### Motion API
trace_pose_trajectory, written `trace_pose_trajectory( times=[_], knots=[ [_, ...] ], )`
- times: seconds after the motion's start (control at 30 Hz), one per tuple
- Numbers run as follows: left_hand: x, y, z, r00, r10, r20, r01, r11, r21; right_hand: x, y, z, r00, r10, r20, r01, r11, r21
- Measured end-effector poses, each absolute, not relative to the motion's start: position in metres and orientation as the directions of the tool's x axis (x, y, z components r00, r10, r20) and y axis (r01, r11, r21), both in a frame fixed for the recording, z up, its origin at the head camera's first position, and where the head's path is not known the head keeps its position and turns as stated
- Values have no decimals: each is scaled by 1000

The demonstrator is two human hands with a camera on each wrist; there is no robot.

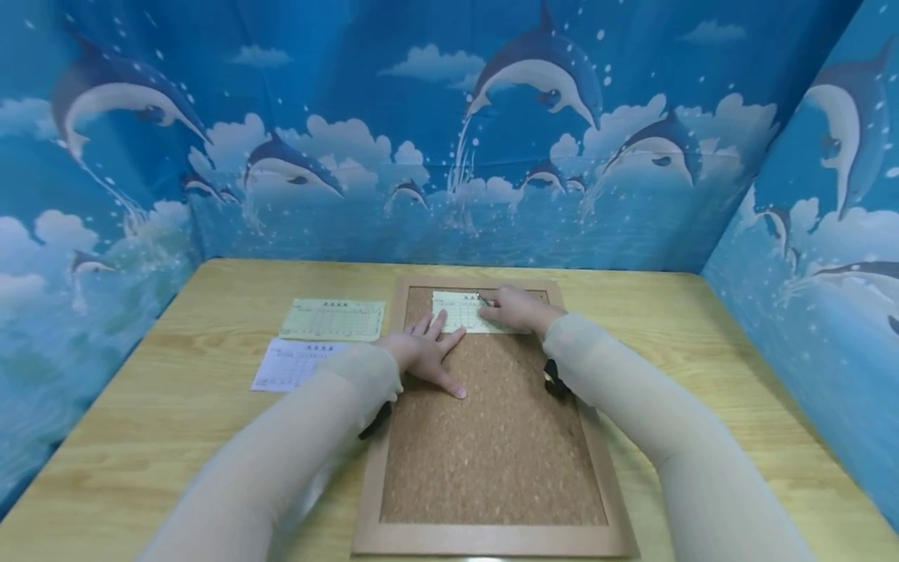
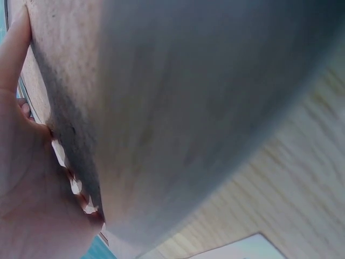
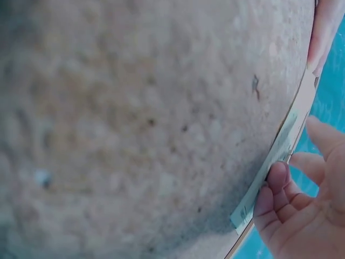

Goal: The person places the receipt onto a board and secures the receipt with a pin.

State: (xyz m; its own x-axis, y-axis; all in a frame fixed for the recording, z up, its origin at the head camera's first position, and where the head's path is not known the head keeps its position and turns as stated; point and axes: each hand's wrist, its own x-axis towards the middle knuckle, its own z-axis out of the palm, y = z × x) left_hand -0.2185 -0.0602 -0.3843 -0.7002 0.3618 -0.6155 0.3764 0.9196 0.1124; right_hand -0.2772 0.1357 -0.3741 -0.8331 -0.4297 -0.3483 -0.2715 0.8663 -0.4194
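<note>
A pale green printed slip (image 1: 460,314) lies across the top of a wood-framed cork board (image 1: 492,453). My left hand (image 1: 428,355) rests on the board's upper left with fingers spread, fingertips at the slip's left and lower edges. In the left wrist view, the palm of the left hand (image 2: 32,189) shows beside the blurred frame. Near the slip's top edge, my right hand (image 1: 518,307) pinches a small thin pin (image 1: 483,299), mostly covered by the fingers. The right wrist view shows the right hand (image 3: 307,205) with bent fingers touching the slip (image 3: 267,172).
Left of the board, another green printed slip (image 1: 337,320) lies on the wooden table (image 1: 175,406), with a white slip (image 1: 291,365) just below it, partly under the left sleeve. A blue dolphin-print curtain (image 1: 393,156) encloses the table's back and sides.
</note>
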Motion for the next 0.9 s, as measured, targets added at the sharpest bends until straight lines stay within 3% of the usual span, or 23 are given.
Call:
trace_pose_trajectory(
  times=[0.9],
  knots=[
    [-222, -59, -386, -684, 371, -628, 392, 913, 113, -279, 139, -374, -809, -466, -357, -300, 851, -431]
  ],
)
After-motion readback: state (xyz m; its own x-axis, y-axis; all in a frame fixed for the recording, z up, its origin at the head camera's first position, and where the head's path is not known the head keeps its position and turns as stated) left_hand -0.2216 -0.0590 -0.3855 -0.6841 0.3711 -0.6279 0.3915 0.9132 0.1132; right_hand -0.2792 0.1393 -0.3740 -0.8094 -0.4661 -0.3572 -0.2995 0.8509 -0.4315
